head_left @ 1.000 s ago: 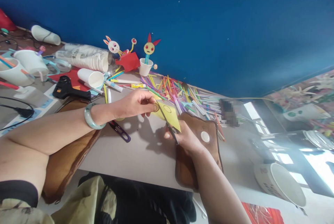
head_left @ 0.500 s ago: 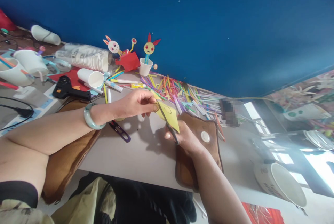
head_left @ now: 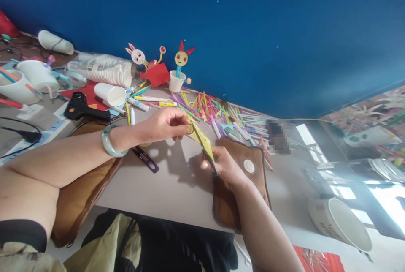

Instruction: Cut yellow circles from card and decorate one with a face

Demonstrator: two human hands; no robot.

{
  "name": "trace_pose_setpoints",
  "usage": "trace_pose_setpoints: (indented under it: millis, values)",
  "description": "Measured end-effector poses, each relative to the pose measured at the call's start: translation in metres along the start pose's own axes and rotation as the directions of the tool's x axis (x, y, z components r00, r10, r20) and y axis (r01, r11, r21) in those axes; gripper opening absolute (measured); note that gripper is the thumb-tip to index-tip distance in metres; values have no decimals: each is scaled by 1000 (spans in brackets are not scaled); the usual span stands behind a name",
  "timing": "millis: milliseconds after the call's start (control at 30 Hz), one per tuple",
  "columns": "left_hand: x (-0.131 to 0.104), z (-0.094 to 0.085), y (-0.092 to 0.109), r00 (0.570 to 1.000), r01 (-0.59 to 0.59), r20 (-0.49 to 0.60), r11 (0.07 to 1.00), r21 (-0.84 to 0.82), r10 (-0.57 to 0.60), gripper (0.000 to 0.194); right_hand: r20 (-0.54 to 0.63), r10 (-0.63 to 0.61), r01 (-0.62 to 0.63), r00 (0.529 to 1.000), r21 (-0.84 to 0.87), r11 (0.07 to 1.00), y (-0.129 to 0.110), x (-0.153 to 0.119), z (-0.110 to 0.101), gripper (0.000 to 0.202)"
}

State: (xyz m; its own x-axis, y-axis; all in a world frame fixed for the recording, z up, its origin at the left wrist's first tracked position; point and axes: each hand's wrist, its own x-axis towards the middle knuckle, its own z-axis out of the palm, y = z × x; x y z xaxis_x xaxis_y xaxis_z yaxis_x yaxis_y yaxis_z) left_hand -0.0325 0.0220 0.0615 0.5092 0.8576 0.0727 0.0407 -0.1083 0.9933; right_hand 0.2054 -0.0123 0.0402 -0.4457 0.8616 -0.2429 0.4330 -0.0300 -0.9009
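Observation:
My left hand (head_left: 164, 124) pinches one corner of a yellow sheet of paper (head_left: 204, 143) above the table, a jade bangle (head_left: 109, 143) on its wrist. My right hand (head_left: 223, 164) grips a pair of dark scissors (head_left: 205, 149) whose blades run along the paper. The sheet is tilted nearly edge-on, so its drawn circle is hidden. Both forearms rest on brown cushions (head_left: 249, 166).
Coloured straws (head_left: 221, 113) lie scattered behind the hands. Paper cups (head_left: 110, 92), a black glue gun (head_left: 82, 109), purple snips (head_left: 145, 158) and paper animal puppets (head_left: 180, 58) sit at the left. A white bowl (head_left: 341, 221) stands at the right. A blue wall (head_left: 253, 18) backs the table.
The yellow paper has turned from facing up to nearly edge-on. My right hand with the scissors has shifted slightly. My left hand has stayed in place.

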Motion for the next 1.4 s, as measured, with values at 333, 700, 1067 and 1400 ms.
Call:
trace_pose_setpoints:
  millis: [333,700,1067,1400]
  values:
    - [-2,0,1,999,-35,-26,997,70,37,27,-10,-9,9,1000,-5,1000,0,0,0,56]
    - [-3,-3,2,996,-58,-65,997,57,61,25,-31,-22,22,999,22,1000,-1,-1,3,62]
    - [-2,-3,2,997,-47,-52,994,101,52,21,-5,-23,23,1000,25,999,2,0,2,57]
    - [-2,-1,9,1000,11,-30,996,91,-8,12,18,-44,43,999,55,998,4,2,1,52]
